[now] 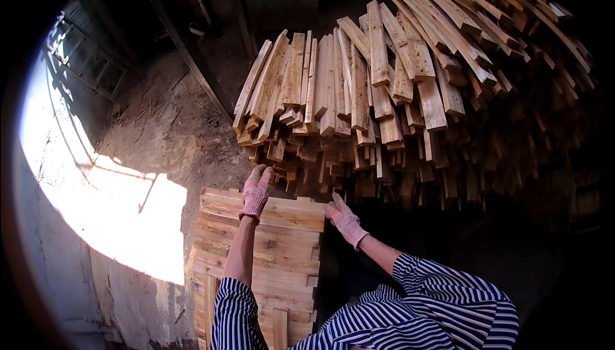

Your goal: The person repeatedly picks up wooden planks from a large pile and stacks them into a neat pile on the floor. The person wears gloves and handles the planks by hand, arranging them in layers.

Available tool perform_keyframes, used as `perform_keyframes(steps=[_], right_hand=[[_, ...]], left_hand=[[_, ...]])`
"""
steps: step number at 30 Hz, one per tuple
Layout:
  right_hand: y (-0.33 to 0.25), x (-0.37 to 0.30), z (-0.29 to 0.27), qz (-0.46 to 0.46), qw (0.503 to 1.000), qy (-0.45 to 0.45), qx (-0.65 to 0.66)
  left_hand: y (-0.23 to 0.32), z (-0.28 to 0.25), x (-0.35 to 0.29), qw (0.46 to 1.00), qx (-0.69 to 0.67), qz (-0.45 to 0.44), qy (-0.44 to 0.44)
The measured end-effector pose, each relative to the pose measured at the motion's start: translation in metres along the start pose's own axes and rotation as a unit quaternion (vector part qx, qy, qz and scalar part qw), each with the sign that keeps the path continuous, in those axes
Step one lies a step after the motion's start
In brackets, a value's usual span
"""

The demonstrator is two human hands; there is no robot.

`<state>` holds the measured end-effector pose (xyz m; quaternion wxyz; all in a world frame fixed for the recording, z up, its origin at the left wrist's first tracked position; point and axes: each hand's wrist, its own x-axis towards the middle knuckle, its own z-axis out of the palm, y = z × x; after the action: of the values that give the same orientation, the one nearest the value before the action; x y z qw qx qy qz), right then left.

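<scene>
Head view: I judge the board stack (pixel 286 246), at seven o'clock, largely laid, with plenty of loose wood (pixel 324 90) left at one. Left hand (pixel 255 193), eight o'clock, meets its far edge; right hand (pixel 347 223), five o'clock, its right end; gripping, I can't tell.

The lower edge cuts off the flat row of pale wooden boards (pixel 288 254) and the navy-and-white striped shirt (pixel 442 295), whose left sleeve (pixel 236 318) hides some boards. Whether the pink-gloved left hand (pixel 255 191) and pink-gloved right hand (pixel 346 220) grip the farthest board (pixel 291 213) is unclear. Shadow obscures the lower right of the light-brown wooden slat pile (pixel 378 55).
</scene>
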<state>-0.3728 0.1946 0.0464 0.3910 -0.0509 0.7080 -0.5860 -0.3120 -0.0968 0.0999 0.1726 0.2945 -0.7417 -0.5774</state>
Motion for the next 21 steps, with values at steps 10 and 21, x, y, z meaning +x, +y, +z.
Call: perform_keyframes(steps=[10, 21], right_hand=[[-0.159, 0.112, 0.017, -0.109, 0.99, 0.076, -0.045], [-0.227, 0.13, -0.007, -0.129, 0.969, 0.013, -0.212]], left_hand=[[0.179, 0.148, 0.142, 0.885, 0.463, -0.001, -0.051], [0.178, 0.172, 0.198, 0.83, 0.54, -0.124, -0.058]])
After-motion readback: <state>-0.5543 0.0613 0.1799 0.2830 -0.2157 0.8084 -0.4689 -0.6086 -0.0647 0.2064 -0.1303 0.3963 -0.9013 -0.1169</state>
